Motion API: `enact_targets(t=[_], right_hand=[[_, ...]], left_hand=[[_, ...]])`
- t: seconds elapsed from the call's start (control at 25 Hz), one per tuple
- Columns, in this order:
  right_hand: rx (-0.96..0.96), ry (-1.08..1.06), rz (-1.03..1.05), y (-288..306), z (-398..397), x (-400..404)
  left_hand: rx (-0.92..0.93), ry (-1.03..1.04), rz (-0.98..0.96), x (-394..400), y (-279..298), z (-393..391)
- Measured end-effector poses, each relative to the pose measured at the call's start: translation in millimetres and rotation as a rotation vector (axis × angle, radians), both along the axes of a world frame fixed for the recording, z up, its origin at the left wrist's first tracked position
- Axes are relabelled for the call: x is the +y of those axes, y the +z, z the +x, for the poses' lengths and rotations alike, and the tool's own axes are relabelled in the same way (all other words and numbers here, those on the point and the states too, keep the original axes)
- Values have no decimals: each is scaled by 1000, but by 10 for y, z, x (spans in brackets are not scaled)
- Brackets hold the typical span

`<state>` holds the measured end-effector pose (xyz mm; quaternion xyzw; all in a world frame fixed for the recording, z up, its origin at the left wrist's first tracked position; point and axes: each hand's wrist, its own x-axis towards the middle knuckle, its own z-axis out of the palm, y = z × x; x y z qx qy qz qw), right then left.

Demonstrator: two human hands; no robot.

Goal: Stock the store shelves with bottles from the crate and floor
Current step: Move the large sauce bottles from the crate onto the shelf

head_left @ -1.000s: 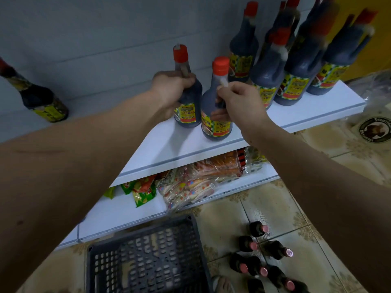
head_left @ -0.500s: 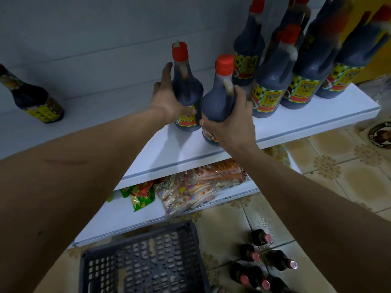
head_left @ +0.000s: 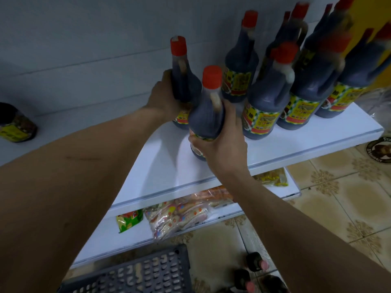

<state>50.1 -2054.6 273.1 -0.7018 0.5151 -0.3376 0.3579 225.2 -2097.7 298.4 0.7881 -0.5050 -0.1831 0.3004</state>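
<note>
On the white upper shelf [head_left: 275, 149]: left hand [head_left: 164, 98] wrapped round rear sauce bottle [head_left: 184, 81], right hand [head_left: 224, 142] gripping front sauce bottle [head_left: 208, 115]. Both upright, touching, just beside stocked bottles [head_left: 268, 96]. Below: grey crate [head_left: 137, 273], floor bottles [head_left: 256, 263].

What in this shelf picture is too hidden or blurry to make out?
Head view:
- Label of the front bottle: covered by the right hand.
- Far-right bottles: motion-blurred, labels unreadable.
- Crate: cut off by the bottom edge.
- Floor bottles: partly behind the right arm.
</note>
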Motion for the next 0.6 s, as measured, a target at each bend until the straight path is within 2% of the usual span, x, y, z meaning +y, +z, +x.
enact_targets(t=[0.6], right_hand=[[-62, -90, -28, -158, 149, -366]], left_hand=[[2, -27, -27, -759, -128, 11]])
